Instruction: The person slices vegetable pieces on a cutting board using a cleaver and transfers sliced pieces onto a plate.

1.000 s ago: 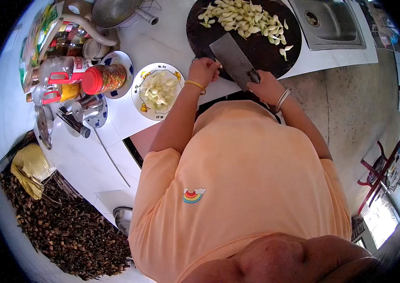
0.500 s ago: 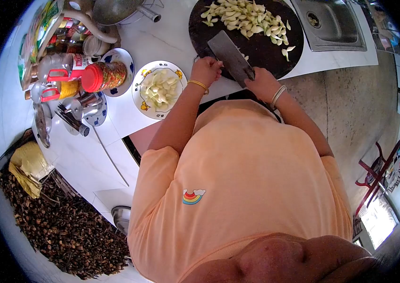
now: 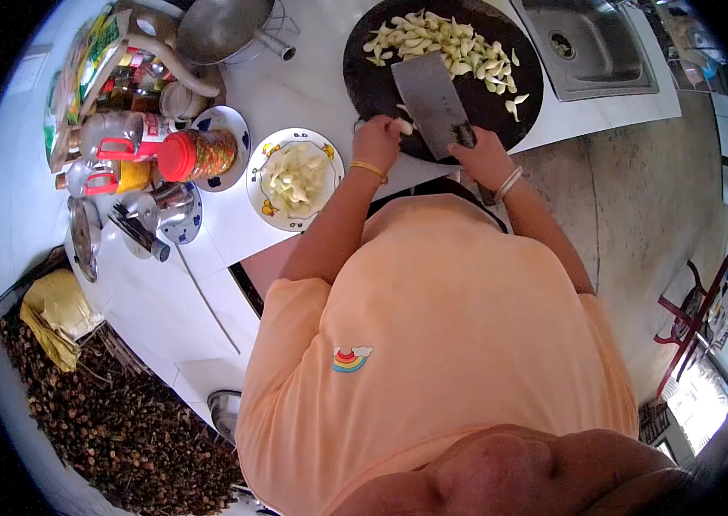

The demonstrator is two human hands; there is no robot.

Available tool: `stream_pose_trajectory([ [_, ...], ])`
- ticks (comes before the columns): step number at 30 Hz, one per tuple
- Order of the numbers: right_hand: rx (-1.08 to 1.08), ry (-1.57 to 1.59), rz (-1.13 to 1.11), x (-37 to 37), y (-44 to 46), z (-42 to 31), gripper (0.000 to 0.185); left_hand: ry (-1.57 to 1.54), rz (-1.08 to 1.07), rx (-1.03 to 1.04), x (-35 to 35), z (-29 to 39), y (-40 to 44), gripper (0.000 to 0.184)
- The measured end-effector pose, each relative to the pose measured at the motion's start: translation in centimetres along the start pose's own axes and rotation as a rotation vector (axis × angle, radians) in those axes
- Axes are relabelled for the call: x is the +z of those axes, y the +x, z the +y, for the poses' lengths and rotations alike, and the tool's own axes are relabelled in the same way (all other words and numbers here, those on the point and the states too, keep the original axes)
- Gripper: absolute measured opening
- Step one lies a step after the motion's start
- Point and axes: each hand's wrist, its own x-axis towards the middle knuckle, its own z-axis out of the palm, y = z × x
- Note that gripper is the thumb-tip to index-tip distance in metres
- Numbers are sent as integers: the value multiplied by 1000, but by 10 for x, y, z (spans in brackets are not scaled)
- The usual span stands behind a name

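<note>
My right hand (image 3: pixel 482 160) is closed round the handle of a cleaver (image 3: pixel 429 96), its broad dark blade tilted over the round dark chopping board (image 3: pixel 519 129). My left hand (image 3: pixel 378 141) is at the board's near left edge, fingers pinched on a small pale piece that looks like a garlic clove (image 3: pixel 405 126), just left of the blade. A heap of pale garlic cloves (image 3: pixel 458 45) lies on the far part of the board, with a few loose ones to the right. Left of my left hand, a white plate with duck pictures (image 3: pixel 266 209) holds more pale pieces (image 3: pixel 297 176).
A steel sink (image 3: pixel 630 73) is right of the board. On the left stand a red-lidded jar (image 3: pixel 201 155), bottles (image 3: pixel 123 129), a blue-patterned plate (image 3: pixel 238 129) and utensils (image 3: pixel 136 228). A wok (image 3: pixel 222 30) sits at the back left. Chopped wood (image 3: pixel 123 421) is piled below the counter.
The cleaver blade has shifted right and turned more upright in view, showing more of its flat face. A pale piece now shows at my left fingertips. The whole view has shifted slightly.
</note>
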Motion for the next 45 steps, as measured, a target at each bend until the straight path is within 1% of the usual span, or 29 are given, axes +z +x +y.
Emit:
stream_pose_trajectory([
  [1,-2,3,10,-5,0,5,23,-143,12,-93,-10,14,-3,35],
  [2,17,178,-68,-10,0,14,22,-285,18,-187,-17,29,-3,38],
  [3,37,355,-149,-12,-1,20,21,-282,9,-181,-22,43,-2,38],
  [4,43,360,-143,-10,-4,23,21,-851,-145,-328,-25,55,-2,39],
  [5,68,474,-196,-6,-5,23,20,-1420,-298,-472,-25,62,-2,40],
  [6,89,587,-252,-3,-5,24,21,-1417,-299,-472,-22,65,-2,40],
  [8,90,610,-242,4,-5,32,20,-1685,-483,-441,-16,71,0,39],
  [10,97,632,-228,3,-7,37,20,-1660,-469,-448,-10,46,12,35],
  [12,158,732,-143,-5,-15,46,21,-1635,-458,-463,-3,14,19,31],
  [13,160,736,-137,-8,-20,53,21,-1588,-313,-389,-3,4,21,28],
  [14,168,662,-79,-10,-25,63,21,-1534,-171,-313,-1,-4,25,26],
  [15,176,584,-24,-10,-29,74,23,-1533,-175,-315,0,0,23,26],
  [17,201,576,-1,-7,-36,99,24,-259,255,243,4,17,12,25],
  [18,211,578,-11,-3,-39,104,24,-43,221,384,5,20,10,38],
  [19,218,580,-21,-1,-40,109,23,-43,222,383,12,20,8,38],
  [20,279,576,28,4,-39,114,19,79,273,454,24,21,6,45],
  [21,283,576,26,9,-37,105,19,202,322,523,34,22,4,52],
  [22,231,564,32,16,-34,96,19,174,277,507,38,25,4,61],
  [23,182,554,39,22,-33,91,18,175,270,504,41,27,5,61],
  [25,216,520,34,28,-29,90,17,284,319,509,43,33,7,57],
  [28,205,575,55,31,-35,95,17,288,330,548,47,24,12,52],
  [30,288,602,122,27,-39,108,18,266,323,543,47,19,14,50],
  [31,288,598,124,28,-40,109,18,241,320,548,47,19,15,47],
  [34,255,613,60,34,-35,101,17,187,336,495,50,26,13,44],
  [37,243,496,21,52,-21,83,18,149,366,480,57,29,13,41],
  [39,255,553,-35,67,-17,74,20,143,395,463,57,26,14,41],
  [41,236,536,-91,74,-12,75,21,0,379,469,52,20,13,38],
  [43,214,510,-136,77,-10,61,22,-26,415,467,42,12,5,36],
  [45,146,309,-222,79,-6,40,21,37,543,352,24,1,-6,32],
])
